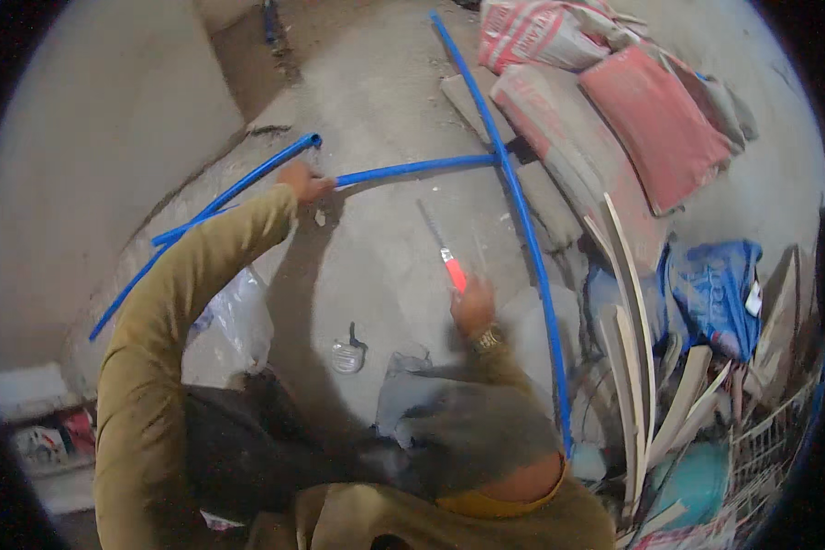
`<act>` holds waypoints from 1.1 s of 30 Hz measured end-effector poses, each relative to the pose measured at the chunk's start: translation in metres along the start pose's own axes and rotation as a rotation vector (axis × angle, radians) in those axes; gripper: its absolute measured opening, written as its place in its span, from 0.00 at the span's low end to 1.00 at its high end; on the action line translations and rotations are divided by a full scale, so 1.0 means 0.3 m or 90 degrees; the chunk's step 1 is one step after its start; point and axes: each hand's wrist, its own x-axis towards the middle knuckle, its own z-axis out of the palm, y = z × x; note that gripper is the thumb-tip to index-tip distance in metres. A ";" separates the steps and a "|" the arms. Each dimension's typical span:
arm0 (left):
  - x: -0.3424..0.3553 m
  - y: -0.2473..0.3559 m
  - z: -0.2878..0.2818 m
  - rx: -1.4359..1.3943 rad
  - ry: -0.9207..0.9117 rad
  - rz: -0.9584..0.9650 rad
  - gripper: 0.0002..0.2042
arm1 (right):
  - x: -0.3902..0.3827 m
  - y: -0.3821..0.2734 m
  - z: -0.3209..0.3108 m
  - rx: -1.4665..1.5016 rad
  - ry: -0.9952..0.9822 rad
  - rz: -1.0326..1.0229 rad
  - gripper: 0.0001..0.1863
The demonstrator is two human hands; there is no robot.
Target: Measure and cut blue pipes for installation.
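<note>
My left hand (308,181) is closed around the near end of a blue pipe (412,170), which runs to the right along the concrete floor. Its far end meets a longer blue pipe (525,220) lying lengthwise. In my right hand (474,307) is a handsaw (454,271) with a red handle and a narrow blade. The blade points away from me and stays apart from the pipe. Just left of my left hand, another blue pipe (264,171) with an open end lies slantwise, and a shorter blue piece (192,225) crosses it.
Red and whitish sacks (655,128) lie at the far right. Wooden strips (629,367), a blue bag (717,298) and a wire rack (770,440) crowd the right side. A clear plastic bag (241,321) and a small roundish object (347,357) sit near my legs. A wall (110,137) stands left.
</note>
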 end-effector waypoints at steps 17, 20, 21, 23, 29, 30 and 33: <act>0.129 0.208 0.283 -0.179 0.125 0.102 0.14 | 0.219 -0.389 -0.144 0.403 -0.100 0.036 0.28; 0.126 0.232 0.271 -0.143 0.098 0.089 0.15 | 0.232 -0.383 -0.122 0.370 -0.080 -0.049 0.30; 0.128 0.248 0.275 -0.145 0.095 0.087 0.15 | 0.227 -0.372 -0.122 0.368 -0.084 -0.047 0.30; 0.142 0.209 0.279 -0.111 0.140 0.109 0.13 | 0.203 -0.394 -0.119 0.315 -0.114 -0.054 0.32; 0.136 0.189 0.292 -0.139 0.147 0.114 0.14 | 0.248 -0.421 -0.081 0.235 -0.114 -0.065 0.35; 0.128 0.198 0.296 -0.140 0.143 0.115 0.14 | 0.274 -0.427 -0.085 0.234 -0.115 -0.062 0.35; 0.106 0.209 0.286 -0.115 0.126 0.136 0.13 | 0.331 -0.437 -0.099 0.223 -0.092 -0.075 0.36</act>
